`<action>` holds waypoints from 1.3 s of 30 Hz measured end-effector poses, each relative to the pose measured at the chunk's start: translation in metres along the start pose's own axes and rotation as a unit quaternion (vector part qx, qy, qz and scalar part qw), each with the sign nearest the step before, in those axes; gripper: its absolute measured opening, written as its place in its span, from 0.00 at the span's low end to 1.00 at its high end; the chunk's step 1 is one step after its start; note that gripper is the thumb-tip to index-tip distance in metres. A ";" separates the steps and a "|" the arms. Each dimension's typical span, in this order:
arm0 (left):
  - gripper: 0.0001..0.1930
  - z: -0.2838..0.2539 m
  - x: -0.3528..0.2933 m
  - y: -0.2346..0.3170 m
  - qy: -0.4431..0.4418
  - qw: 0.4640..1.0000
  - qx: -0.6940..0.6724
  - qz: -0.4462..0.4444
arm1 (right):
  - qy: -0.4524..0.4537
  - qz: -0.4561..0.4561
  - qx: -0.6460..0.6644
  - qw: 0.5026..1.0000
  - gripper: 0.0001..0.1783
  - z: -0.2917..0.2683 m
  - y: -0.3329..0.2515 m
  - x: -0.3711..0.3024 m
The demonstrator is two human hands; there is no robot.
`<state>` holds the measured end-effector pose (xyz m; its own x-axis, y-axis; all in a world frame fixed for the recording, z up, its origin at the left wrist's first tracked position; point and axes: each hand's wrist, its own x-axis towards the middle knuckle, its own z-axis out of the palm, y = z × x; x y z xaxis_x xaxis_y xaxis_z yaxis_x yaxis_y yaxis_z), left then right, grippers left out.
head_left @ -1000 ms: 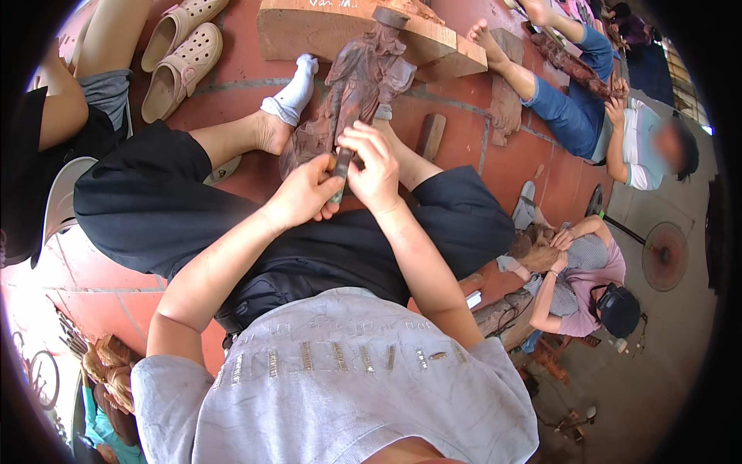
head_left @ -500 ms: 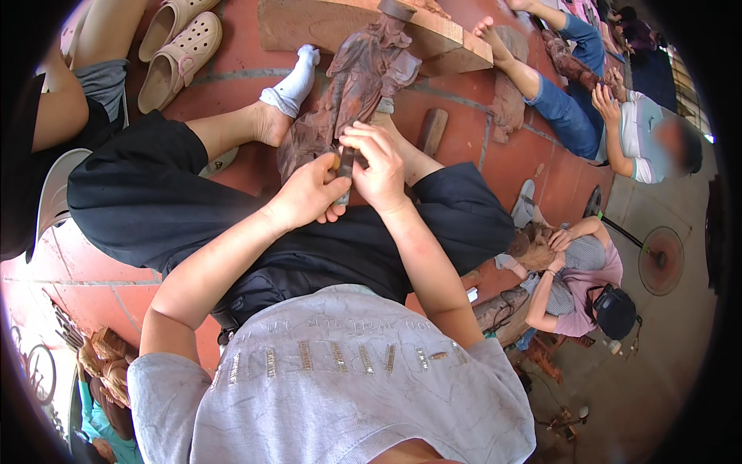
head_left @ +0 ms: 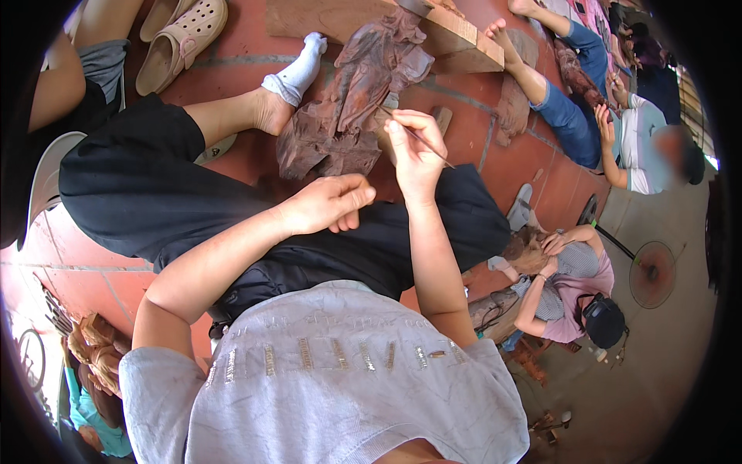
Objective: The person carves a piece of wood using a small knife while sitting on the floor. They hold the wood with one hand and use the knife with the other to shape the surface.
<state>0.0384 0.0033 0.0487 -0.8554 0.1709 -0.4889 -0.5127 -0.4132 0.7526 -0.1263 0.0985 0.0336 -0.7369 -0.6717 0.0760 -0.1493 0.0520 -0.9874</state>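
A dark reddish-brown carved wooden figure [head_left: 363, 73] with a rough, chunky base lies between my feet, its far end by a pale timber block [head_left: 464, 46]. My right hand [head_left: 418, 147] pinches a thin, dark carving tool [head_left: 423, 141] just on the near right side of the figure. The tool slants from upper left to lower right; I cannot tell whether its tip touches the wood. My left hand [head_left: 328, 203] is curled over my lap, near the figure's base, apart from it. Whatever its fingers enclose, if anything, is hidden.
A short wood piece [head_left: 442, 118] lies on the red tiles behind my right hand. Beige clogs [head_left: 182, 46] and another person's legs are at the left. On the right, people sit with carvings, near a standing fan [head_left: 653, 273]. A cap brim [head_left: 50, 178] shows beside my left knee.
My hands were together around a dark block-like piece, and have separated. The right moved right and up with the thin tool in view; the left dropped slightly. The dark piece is out of sight.
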 end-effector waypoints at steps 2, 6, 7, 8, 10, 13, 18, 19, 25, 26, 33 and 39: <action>0.14 -0.004 0.005 -0.012 0.040 0.986 0.159 -0.018 | -0.017 0.025 0.050 0.998 0.06 -0.005 -0.001 0.004; 0.14 -0.020 0.017 -0.019 0.114 0.951 0.287 0.028 | -0.035 0.039 0.001 0.999 0.06 0.003 0.005 0.013; 0.14 -0.023 0.017 -0.020 0.123 0.946 0.298 0.029 | -0.055 0.047 -0.031 0.997 0.07 0.002 0.004 0.014; 0.14 -0.026 0.018 -0.024 0.133 0.941 0.309 0.030 | -0.077 0.054 -0.062 0.994 0.07 -0.002 0.002 0.018; 0.14 -0.031 0.022 -0.028 0.142 0.940 0.310 0.032 | -0.124 -0.050 -0.243 0.961 0.07 -0.014 0.001 0.028; 0.15 -0.032 0.024 -0.024 0.122 0.949 0.289 0.010 | -0.085 -0.083 -0.151 0.981 0.07 -0.004 -0.023 0.039; 0.15 -0.032 0.027 -0.027 0.122 0.946 0.301 0.013 | -0.290 -0.141 -0.230 0.918 0.08 0.004 -0.034 0.052; 0.15 -0.032 0.027 -0.027 0.123 0.946 0.299 0.010 | -0.288 -0.207 -0.301 0.885 0.08 0.006 -0.033 0.053; 0.16 -0.033 0.029 -0.029 0.113 0.949 0.293 0.018 | -0.233 -0.233 -0.424 0.843 0.08 0.006 -0.029 0.060; 0.16 -0.034 0.028 -0.030 0.114 0.949 0.292 0.018 | -0.247 -0.213 -0.429 0.842 0.08 0.002 -0.030 0.068; 0.16 -0.033 0.030 -0.030 0.112 0.947 0.300 0.024 | -0.226 -0.235 -0.466 0.823 0.08 0.011 -0.031 0.051; 0.16 -0.033 0.029 -0.032 0.118 0.948 0.295 0.018 | -0.225 -0.153 -0.414 0.869 0.05 0.004 -0.032 0.071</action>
<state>0.0326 -0.0079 -0.0036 -0.8689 -0.0672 -0.4904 -0.4943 0.1697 0.8525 -0.1713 0.0460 0.0704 -0.2750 -0.9587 0.0720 -0.8529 0.2087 -0.4785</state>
